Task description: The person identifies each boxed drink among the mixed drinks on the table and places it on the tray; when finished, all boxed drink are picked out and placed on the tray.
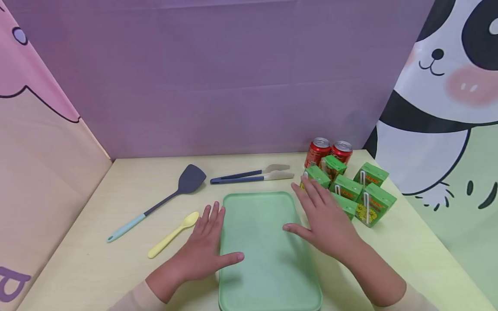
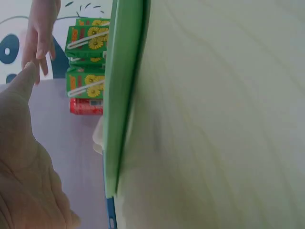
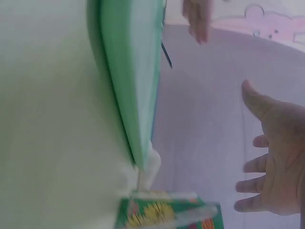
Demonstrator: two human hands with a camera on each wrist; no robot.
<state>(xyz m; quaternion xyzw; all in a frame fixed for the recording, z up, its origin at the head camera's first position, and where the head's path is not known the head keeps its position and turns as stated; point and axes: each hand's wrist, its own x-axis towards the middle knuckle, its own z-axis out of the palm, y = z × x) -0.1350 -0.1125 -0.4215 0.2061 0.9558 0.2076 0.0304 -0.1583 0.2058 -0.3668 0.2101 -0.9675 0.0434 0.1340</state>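
Observation:
A pale green tray lies lengthwise on the table between both hands. My left hand is held over the tray's left edge, fingers straight and thumb pointing across the tray. My right hand hovers by the tray's right edge with its fingers spread. Neither hand holds anything. Just past the right fingers stand several green drink cartons with white straws, one partly covered by that hand. In the left wrist view, the tray's side appears close to the left palm.
Two red cans stand behind the cartons. Tongs lie beyond the tray's far end. Left of the tray are a dark spatula with a light blue handle and a yellow spoon. A purple backdrop rises behind the table.

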